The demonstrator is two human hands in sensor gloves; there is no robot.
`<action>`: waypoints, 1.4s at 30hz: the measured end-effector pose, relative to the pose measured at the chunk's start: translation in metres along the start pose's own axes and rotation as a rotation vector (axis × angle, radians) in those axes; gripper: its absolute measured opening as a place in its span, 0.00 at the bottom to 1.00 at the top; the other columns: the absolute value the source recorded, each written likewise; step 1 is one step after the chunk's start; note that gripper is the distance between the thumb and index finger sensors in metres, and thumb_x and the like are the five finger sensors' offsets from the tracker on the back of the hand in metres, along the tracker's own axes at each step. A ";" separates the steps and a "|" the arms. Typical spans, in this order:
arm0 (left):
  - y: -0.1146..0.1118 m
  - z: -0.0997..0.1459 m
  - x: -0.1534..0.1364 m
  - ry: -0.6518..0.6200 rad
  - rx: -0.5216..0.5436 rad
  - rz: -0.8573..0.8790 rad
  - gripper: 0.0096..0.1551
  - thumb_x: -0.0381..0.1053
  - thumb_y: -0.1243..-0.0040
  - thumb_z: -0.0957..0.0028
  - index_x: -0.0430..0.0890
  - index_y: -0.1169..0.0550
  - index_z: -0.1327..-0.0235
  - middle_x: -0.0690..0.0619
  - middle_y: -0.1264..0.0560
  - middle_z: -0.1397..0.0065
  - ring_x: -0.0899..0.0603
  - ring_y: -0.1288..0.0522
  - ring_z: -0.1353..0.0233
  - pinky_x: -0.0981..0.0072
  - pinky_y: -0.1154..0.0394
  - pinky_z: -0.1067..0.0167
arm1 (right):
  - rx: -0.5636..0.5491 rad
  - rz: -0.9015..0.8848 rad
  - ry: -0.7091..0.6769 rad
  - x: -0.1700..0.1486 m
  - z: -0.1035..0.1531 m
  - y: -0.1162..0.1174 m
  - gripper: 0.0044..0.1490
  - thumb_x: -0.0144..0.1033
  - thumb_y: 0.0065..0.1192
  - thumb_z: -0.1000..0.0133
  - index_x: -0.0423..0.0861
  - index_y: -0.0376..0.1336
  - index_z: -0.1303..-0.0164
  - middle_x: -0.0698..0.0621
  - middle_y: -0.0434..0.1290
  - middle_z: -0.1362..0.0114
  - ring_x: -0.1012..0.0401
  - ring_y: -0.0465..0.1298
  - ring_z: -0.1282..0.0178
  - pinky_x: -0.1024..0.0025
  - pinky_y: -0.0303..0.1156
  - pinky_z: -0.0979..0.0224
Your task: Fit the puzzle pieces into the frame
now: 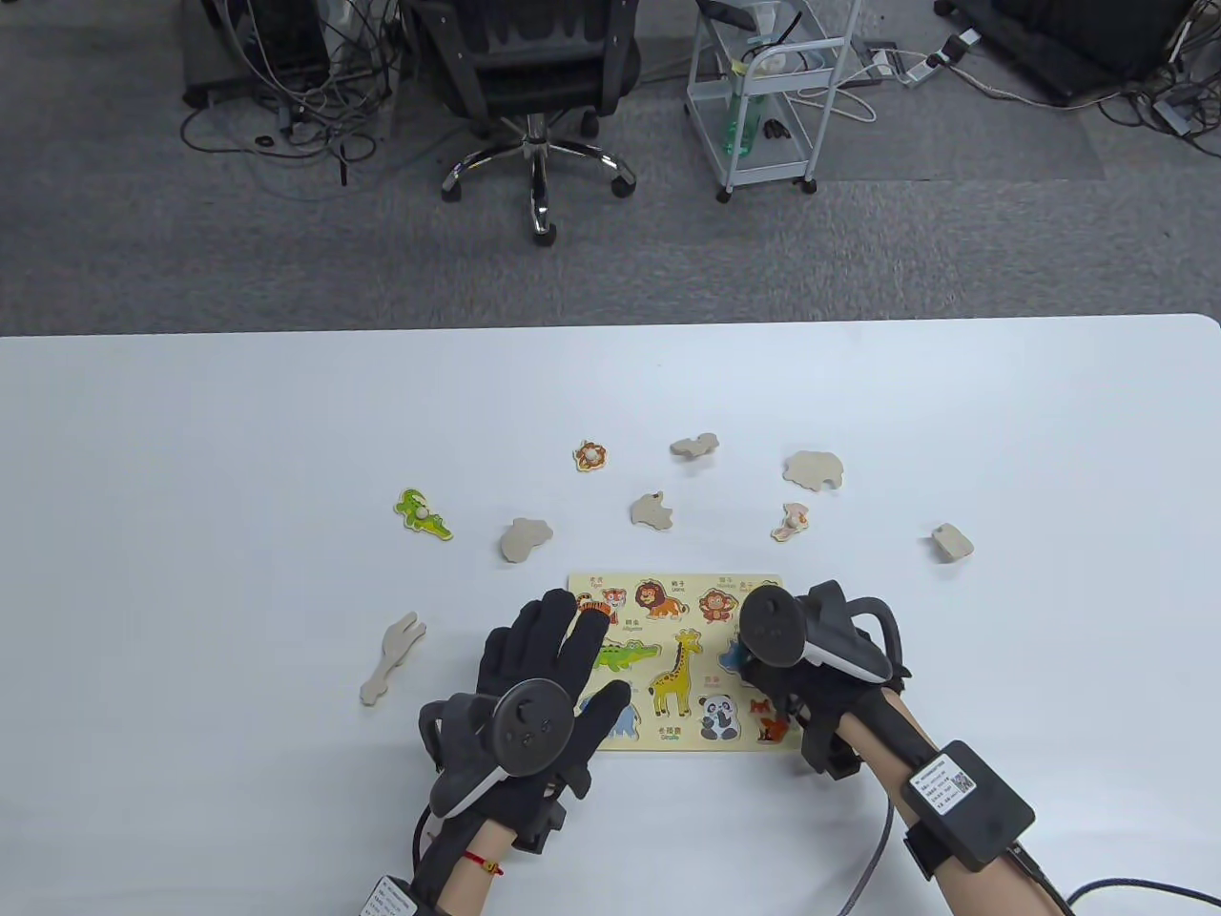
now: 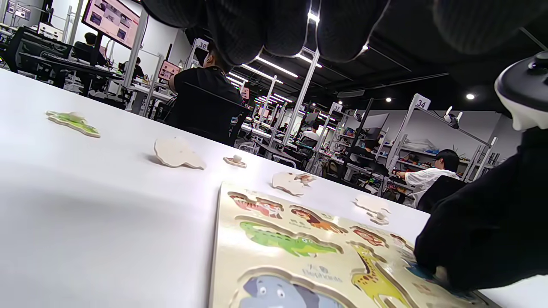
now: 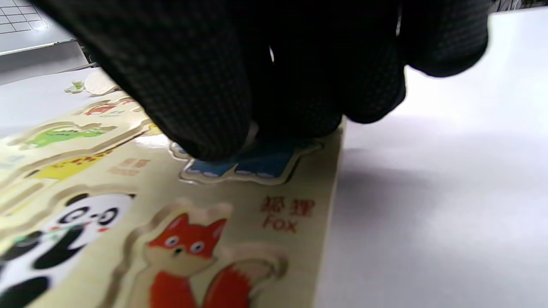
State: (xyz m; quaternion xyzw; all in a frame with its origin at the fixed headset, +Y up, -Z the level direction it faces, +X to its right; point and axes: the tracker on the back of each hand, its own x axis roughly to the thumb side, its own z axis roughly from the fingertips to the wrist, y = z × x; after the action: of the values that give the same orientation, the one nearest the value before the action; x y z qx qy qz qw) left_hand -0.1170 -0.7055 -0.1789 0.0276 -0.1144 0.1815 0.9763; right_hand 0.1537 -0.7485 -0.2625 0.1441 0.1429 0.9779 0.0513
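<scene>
The puzzle frame (image 1: 687, 584) lies on the white table near the front edge, with printed animal slots. My left hand (image 1: 563, 639) rests flat with fingers spread on the frame's left part; its fingertips (image 2: 265, 25) hang at the top of the left wrist view above the frame (image 2: 227, 239). My right hand (image 1: 763, 668) is curled over the frame's right side and pinches a blue animal piece (image 3: 261, 164) that sits at its slot above the fox picture. The fingers (image 3: 192, 85) hide most of the piece. The right hand also shows in the left wrist view (image 2: 479, 239).
Loose pieces lie beyond and left of the frame: a green crocodile (image 1: 423, 513), an orange round piece (image 1: 590, 456), a monkey-coloured piece (image 1: 790, 522), and several face-down wooden ones, among them a long shape (image 1: 391, 656) at the left and one (image 1: 952, 541) at the right.
</scene>
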 end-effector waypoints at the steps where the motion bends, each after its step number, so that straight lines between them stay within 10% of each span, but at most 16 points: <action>1: 0.000 0.000 0.000 0.000 0.000 0.001 0.43 0.75 0.48 0.52 0.60 0.35 0.22 0.52 0.42 0.12 0.38 0.39 0.14 0.41 0.44 0.23 | 0.022 -0.021 -0.003 -0.002 0.001 -0.001 0.31 0.44 0.81 0.54 0.42 0.75 0.44 0.41 0.81 0.39 0.44 0.80 0.46 0.43 0.74 0.39; 21: -0.001 -0.001 0.002 0.008 -0.021 -0.027 0.41 0.73 0.47 0.51 0.59 0.33 0.23 0.51 0.41 0.12 0.36 0.38 0.15 0.39 0.44 0.23 | -0.174 0.009 0.287 -0.112 0.036 -0.096 0.36 0.38 0.83 0.54 0.49 0.70 0.34 0.44 0.76 0.27 0.43 0.78 0.31 0.36 0.69 0.28; 42: -0.007 -0.002 0.007 -0.011 -0.064 -0.085 0.41 0.72 0.47 0.50 0.59 0.32 0.23 0.51 0.41 0.12 0.36 0.37 0.15 0.40 0.43 0.23 | -0.031 0.005 0.611 -0.196 -0.030 -0.038 0.38 0.42 0.80 0.53 0.51 0.67 0.32 0.45 0.74 0.24 0.46 0.78 0.27 0.38 0.71 0.28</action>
State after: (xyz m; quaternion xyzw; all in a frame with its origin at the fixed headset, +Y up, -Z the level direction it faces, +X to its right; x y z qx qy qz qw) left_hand -0.1078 -0.7095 -0.1791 0.0021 -0.1245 0.1360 0.9829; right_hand 0.3340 -0.7479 -0.3538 -0.1572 0.1362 0.9781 0.0057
